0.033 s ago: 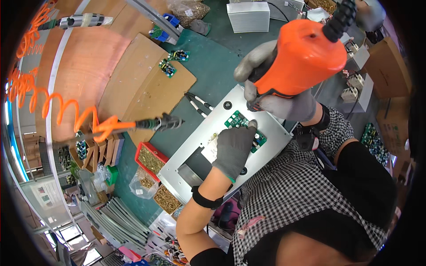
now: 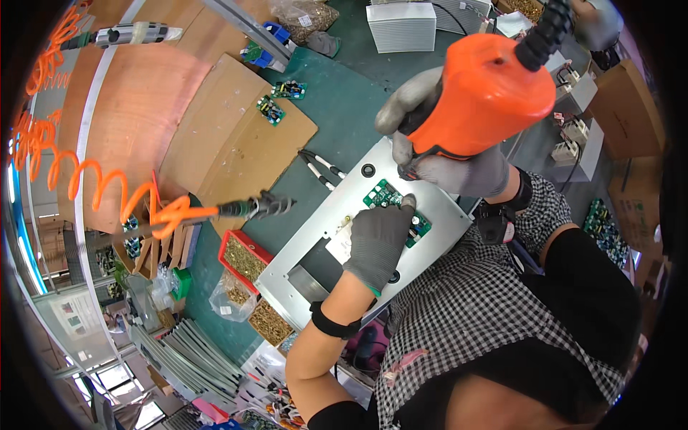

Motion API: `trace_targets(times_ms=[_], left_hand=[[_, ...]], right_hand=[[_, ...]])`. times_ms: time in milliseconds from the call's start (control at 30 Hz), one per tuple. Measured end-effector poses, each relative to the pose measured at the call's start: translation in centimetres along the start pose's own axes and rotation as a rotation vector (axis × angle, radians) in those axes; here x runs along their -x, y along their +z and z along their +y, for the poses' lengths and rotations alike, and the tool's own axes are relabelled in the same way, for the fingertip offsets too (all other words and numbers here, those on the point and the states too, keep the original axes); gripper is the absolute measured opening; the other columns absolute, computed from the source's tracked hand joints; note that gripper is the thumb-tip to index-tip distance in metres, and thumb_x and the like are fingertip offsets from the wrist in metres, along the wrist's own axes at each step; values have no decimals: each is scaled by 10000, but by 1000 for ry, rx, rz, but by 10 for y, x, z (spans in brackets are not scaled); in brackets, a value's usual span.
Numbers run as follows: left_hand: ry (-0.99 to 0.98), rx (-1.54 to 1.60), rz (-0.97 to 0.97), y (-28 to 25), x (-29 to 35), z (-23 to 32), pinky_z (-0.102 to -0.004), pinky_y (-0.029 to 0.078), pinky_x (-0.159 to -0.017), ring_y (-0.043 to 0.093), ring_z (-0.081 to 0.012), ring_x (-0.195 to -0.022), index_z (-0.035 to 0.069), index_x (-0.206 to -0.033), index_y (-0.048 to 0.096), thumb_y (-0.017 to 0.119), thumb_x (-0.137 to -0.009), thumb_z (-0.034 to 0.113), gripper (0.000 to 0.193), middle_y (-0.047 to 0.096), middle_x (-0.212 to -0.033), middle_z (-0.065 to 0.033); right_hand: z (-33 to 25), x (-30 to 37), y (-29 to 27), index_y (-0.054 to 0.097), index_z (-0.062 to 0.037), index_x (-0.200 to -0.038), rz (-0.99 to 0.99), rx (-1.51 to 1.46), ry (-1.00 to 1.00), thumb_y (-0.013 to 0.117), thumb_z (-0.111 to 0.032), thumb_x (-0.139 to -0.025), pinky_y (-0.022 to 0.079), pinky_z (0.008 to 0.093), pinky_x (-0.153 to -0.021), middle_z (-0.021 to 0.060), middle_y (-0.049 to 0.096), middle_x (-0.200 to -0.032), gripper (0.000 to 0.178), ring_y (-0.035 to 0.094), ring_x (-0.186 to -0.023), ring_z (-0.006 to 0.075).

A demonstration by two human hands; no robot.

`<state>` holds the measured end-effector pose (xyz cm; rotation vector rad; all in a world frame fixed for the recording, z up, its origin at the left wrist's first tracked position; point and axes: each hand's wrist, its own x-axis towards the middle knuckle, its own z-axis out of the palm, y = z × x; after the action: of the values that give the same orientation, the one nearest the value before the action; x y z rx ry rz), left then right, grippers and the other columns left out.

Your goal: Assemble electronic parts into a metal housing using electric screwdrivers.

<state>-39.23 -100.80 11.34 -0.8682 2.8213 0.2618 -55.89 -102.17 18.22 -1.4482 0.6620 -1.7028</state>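
A green circuit board (image 2: pixel 418 228) lies on a silver metal chassis (image 2: pixel 444 215) with a rectangular opening. My left hand (image 2: pixel 378 240), in a grey glove, is curled over the board with one fingertip pressed near its upper edge; what its other fingers grip is partly hidden. My right hand (image 2: pixel 469 172), gloved too, is wrapped round an orange power screwdriver (image 2: pixel 494 93) with a black ribbed sleeve on top. The tool stands over the chassis by the board's upper right end. Its tip is hidden behind the tool and hand.
Left of the chassis, an air coupling (image 2: pixel 254 206) hangs from an orange coiled hose (image 2: pixel 107 172). A red bin (image 2: pixel 244 258) of small metal parts stands at the chassis's left end. Two more circuit boards (image 2: pixel 271 110) rest on cardboard (image 2: pixel 244 158). Two cables (image 2: pixel 315 170) end beside the chassis.
The orange screwdriver and my right hand have shifted slightly left. The hanging coupling has swung a little to the left. My left hand stays in place on the board.
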Motion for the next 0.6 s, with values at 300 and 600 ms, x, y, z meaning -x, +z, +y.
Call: trace_targets(times_ms=[300,600], left_hand=[[-43,-2,-141,-17,7,12,-318,507,-551,645,-216,-676,36,-1091,504,394,-942,192,242,631,-755,-61],[-28,-19,-4,-1,8,15,-329,493,-507,625,-206,-581,53,-1021,542,389,-942,224,243,597,-640,-42]], right_hand=[[7,13,-6,437,3,-1093,-67,180,-11,533,147,-634,475,251,-629,122,570,-1010,490,561,-675,106],[14,14,7,476,16,-1077,4,-141,6,563,87,-659,486,278,-678,113,570,-1019,433,569,-702,108]])
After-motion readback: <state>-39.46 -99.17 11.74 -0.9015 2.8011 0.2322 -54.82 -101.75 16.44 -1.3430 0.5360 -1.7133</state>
